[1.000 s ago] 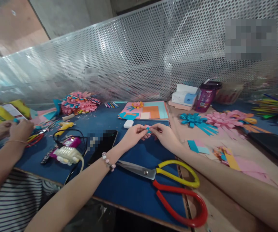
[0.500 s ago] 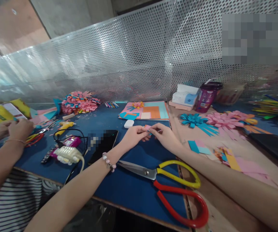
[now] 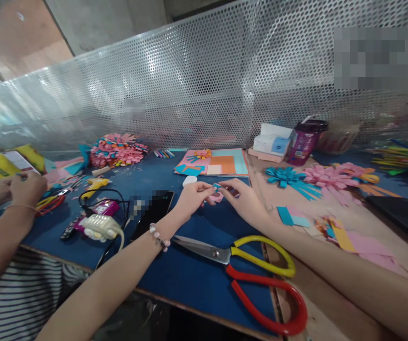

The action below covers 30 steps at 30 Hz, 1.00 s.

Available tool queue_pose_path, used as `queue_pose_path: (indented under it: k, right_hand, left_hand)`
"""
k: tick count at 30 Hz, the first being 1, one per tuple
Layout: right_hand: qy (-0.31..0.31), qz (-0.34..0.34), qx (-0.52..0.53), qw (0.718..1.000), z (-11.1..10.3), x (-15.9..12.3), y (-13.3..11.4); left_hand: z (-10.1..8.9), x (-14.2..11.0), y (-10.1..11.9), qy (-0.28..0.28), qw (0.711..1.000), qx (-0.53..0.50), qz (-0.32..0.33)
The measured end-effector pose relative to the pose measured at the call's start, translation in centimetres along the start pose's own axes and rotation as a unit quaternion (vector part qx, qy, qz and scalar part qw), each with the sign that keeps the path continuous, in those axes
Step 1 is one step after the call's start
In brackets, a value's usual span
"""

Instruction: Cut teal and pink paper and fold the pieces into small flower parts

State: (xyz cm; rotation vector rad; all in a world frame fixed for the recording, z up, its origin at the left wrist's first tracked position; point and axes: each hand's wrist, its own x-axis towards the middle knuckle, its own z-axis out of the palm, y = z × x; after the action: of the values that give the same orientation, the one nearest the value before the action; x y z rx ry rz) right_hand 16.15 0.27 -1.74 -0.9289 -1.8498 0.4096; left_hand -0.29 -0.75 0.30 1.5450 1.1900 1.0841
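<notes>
Over the blue tabletop, my left hand (image 3: 191,199) and my right hand (image 3: 241,201) meet with their fingertips pinched on small pieces of coloured paper (image 3: 217,196). A blue bit shows at the fingertips and a pink bit below it; how they join is too small to tell. A bead bracelet circles my left wrist. Between my forearms lie large scissors (image 3: 221,255), blades slightly apart, with one yellow and one red handle. Just beyond my left hand is a small white case (image 3: 190,180), partly covered by it.
Coloured paper sheets (image 3: 223,163) lie behind my hands. Paper flowers (image 3: 284,176), scraps (image 3: 292,216) and a purple cup (image 3: 305,142) are at right. On the left are a phone (image 3: 150,215), a power strip with cables (image 3: 99,225), a flower pile (image 3: 117,150) and another person's hands (image 3: 28,187).
My fingers have turned the paper: a blue bit now shows on top and the pink one hangs lower. My left hand has shifted slightly and covers part of the white case.
</notes>
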Motion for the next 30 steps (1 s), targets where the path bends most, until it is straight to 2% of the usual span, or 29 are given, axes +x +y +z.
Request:
queue_pose_path:
  k: [4, 7, 17, 24, 27, 30]
  right_hand:
    - [0.023, -0.044, -0.048, 0.998, 0.24, -0.31, 0.03]
    - [0.033, -0.051, -0.046, 0.997, 0.13, -0.38, -0.21]
    - [0.013, 0.037, 0.042, 0.998, -0.34, -0.02, -0.37]
    - [-0.002, 0.069, 0.037, 0.997, -0.42, 0.00, -0.21]
    - [0.000, 0.056, 0.021, 0.998, -0.52, -0.05, -0.56]
    - [0.013, 0.000, -0.017, 1.000, -0.31, -0.19, -0.60]
  left_hand:
    - [-0.21, 0.05, -0.02, 0.021, 0.999, -0.030, -0.007]
    - [-0.14, -0.01, 0.06, 0.019, 0.999, -0.029, -0.006]
    - [0.23, -0.22, 0.07, -0.023, 1.000, -0.012, 0.018]
    - [0.31, -0.27, 0.01, -0.012, 0.999, 0.004, 0.038]
    - [0.17, -0.18, -0.04, 0.002, 0.999, 0.012, 0.046]
    - [0.05, -0.03, -0.17, 0.020, 0.999, 0.000, 0.040]
